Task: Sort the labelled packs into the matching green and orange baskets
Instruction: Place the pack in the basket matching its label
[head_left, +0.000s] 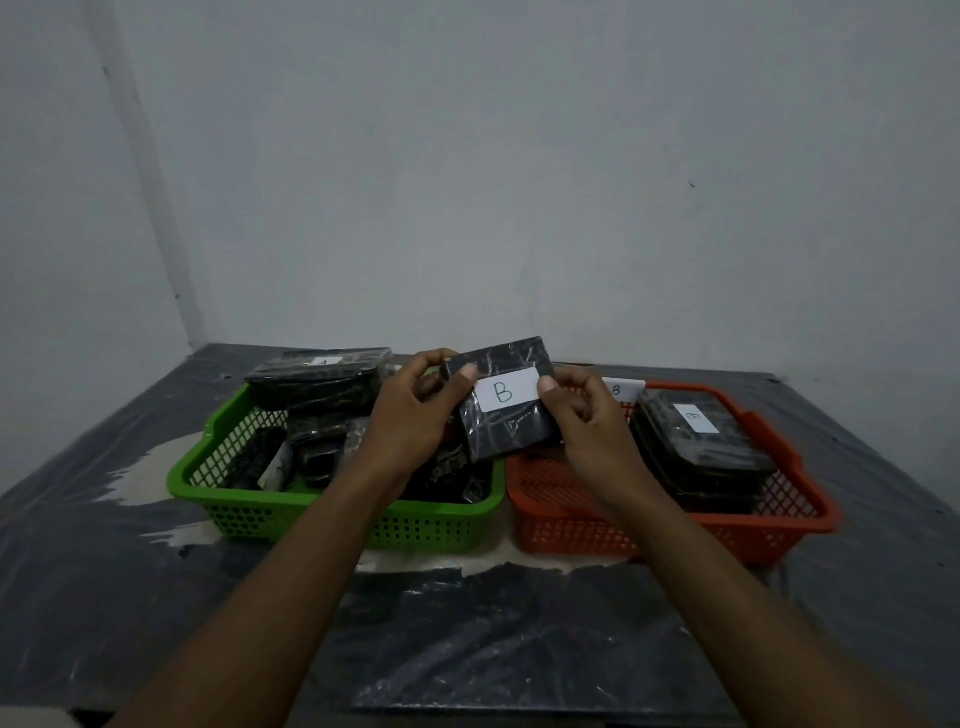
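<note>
Over the dark plastic-covered bench (493, 639) against a bare grey wall (519, 182), my left grip (410, 421) and right grip (592, 426) both pinch the B-labelled pack (511, 426) at mid-frame, above where green basket (337, 525) meets orange basket (571, 535).

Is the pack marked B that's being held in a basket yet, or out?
Out: the left hand and right hand hold the B pack above the green basket and orange basket.

Bare makeshift work rm: plain white walls (519, 182), table (78, 571) w/ black plastic sheet (519, 649).
</note>
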